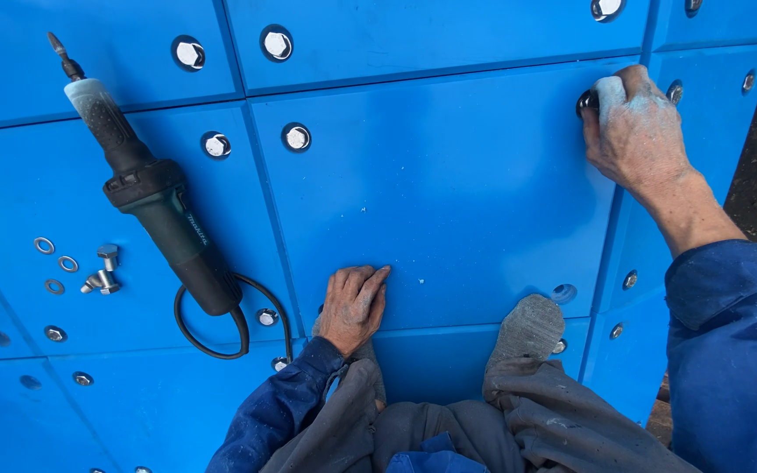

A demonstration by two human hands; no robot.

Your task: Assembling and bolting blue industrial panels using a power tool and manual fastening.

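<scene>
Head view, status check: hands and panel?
Left hand flat on blue panel. Right hand gripping pale piece at bolt hole. Power tool lying apart.

A green-black power tool (pixel 155 197) lies beside 3 washers (pixel 54 264) and loose bolts (pixel 104 271).

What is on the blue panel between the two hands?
In the head view, only bare blue panel lies between the left hand and right hand.
</scene>
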